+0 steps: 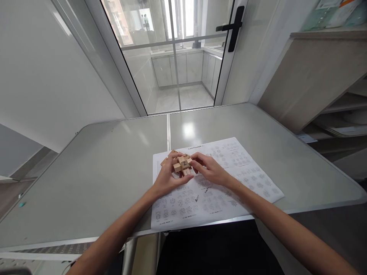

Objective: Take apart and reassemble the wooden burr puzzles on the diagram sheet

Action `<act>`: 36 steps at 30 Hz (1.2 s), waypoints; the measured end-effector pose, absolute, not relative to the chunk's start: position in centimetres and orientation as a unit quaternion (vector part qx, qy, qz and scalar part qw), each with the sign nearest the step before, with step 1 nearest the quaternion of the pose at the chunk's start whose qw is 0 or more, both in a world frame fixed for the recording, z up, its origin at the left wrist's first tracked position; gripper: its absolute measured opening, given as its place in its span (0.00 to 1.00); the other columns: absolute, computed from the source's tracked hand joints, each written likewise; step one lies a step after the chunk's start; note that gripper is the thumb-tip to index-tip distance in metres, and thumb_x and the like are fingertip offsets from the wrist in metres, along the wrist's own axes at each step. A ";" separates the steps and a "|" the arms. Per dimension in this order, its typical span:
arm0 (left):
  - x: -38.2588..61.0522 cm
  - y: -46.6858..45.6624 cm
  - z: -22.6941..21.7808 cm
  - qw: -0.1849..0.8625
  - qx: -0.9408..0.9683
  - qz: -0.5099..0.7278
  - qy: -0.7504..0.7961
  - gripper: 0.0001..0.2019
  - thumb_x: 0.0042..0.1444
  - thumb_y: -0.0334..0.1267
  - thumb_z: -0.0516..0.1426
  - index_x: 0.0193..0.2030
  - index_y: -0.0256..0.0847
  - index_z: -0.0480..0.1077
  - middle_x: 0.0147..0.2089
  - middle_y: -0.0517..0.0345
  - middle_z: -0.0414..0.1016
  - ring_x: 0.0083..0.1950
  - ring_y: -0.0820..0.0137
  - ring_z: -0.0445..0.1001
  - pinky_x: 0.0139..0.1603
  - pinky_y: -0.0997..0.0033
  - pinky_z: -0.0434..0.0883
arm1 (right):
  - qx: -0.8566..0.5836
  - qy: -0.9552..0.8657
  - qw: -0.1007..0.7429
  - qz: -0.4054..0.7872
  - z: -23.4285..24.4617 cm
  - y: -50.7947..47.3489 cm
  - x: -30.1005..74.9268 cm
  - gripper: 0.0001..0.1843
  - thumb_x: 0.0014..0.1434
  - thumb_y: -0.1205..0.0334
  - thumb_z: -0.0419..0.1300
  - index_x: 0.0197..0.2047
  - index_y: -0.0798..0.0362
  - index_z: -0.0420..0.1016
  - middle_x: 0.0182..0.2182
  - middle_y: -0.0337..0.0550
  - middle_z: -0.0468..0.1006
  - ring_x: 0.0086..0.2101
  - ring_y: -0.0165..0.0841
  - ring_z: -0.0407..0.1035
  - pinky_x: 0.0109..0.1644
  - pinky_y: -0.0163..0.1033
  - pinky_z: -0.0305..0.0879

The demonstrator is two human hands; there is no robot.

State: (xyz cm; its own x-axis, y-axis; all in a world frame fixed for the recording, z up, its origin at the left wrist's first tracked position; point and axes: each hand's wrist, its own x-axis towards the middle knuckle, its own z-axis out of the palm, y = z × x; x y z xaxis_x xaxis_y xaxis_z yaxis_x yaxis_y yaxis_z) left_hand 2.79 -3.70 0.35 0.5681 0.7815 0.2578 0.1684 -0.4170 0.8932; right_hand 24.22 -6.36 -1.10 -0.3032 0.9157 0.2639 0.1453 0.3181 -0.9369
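Between my two hands is a wooden interlocking puzzle [178,167], built of pale notched bars; one bar end carries a dark mark like a 2 or Z. My left hand [169,177] curls round its left side, thumb along the near edge and fingers over the far side. From the right, my right hand [208,168] pinches a bar end of the same puzzle with thumb and forefinger. More wooden pieces [164,161] show just behind my left fingers, partly hidden. Beneath everything lies a white instruction sheet [183,215] printed with small assembly diagrams.
The grey folding table [114,172] has a seam across its middle. A glass door [195,72] with a black handle [233,27] stands at its far edge. Wooden shelves [323,72] rise on the right. A small teal object [22,204] sits at the left edge.
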 end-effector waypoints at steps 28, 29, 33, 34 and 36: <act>2.1 -3.0 -0.6 0.197 0.893 0.340 0.217 0.35 0.61 0.42 0.68 0.71 0.51 0.59 0.66 0.44 0.71 0.69 0.51 0.71 0.68 0.41 0.71 | -0.369 -0.646 0.402 0.534 -1.0 -6.4 24.4 0.18 0.73 0.43 0.57 0.47 0.50 0.72 0.28 0.34 0.70 0.27 0.30 0.64 0.30 0.36 0.62; 2.1 -3.0 -0.7 0.197 0.895 0.333 0.222 0.35 0.62 0.43 0.68 0.71 0.51 0.58 0.67 0.44 0.71 0.70 0.51 0.70 0.69 0.41 0.70 | -0.372 -0.646 0.400 0.533 -1.0 -6.4 24.4 0.18 0.73 0.43 0.57 0.47 0.51 0.72 0.28 0.34 0.70 0.27 0.30 0.65 0.30 0.36 0.62; 2.1 -3.0 -1.0 0.207 0.893 0.313 0.248 0.37 0.62 0.47 0.68 0.73 0.52 0.56 0.67 0.45 0.70 0.69 0.50 0.70 0.68 0.42 0.71 | -0.390 -0.639 0.400 0.529 -1.3 -6.4 24.3 0.19 0.73 0.42 0.56 0.46 0.51 0.72 0.26 0.33 0.70 0.26 0.30 0.65 0.31 0.37 0.62; 2.1 -2.9 -1.0 0.208 0.891 0.310 0.258 0.39 0.62 0.48 0.68 0.74 0.53 0.54 0.67 0.44 0.69 0.69 0.50 0.70 0.68 0.42 0.71 | -0.395 -0.635 0.402 0.528 -1.4 -6.3 24.3 0.20 0.73 0.41 0.56 0.46 0.50 0.72 0.25 0.33 0.70 0.25 0.30 0.65 0.30 0.37 0.61; 2.1 -2.9 -1.1 0.198 0.887 0.309 0.279 0.43 0.61 0.50 0.68 0.76 0.54 0.51 0.70 0.43 0.66 0.71 0.48 0.67 0.69 0.41 0.69 | -0.410 -0.624 0.414 0.522 -1.6 -6.1 24.3 0.21 0.73 0.40 0.55 0.44 0.50 0.72 0.24 0.32 0.69 0.24 0.30 0.63 0.30 0.38 0.61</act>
State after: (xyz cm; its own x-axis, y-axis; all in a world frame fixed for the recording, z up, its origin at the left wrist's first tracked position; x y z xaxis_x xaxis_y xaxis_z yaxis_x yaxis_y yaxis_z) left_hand 2.13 -2.94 -1.10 0.6535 0.6169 0.4385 0.3717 -0.7662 0.5241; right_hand 24.30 -6.11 -1.61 -0.3220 0.9426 0.0882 0.0797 0.1198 -0.9896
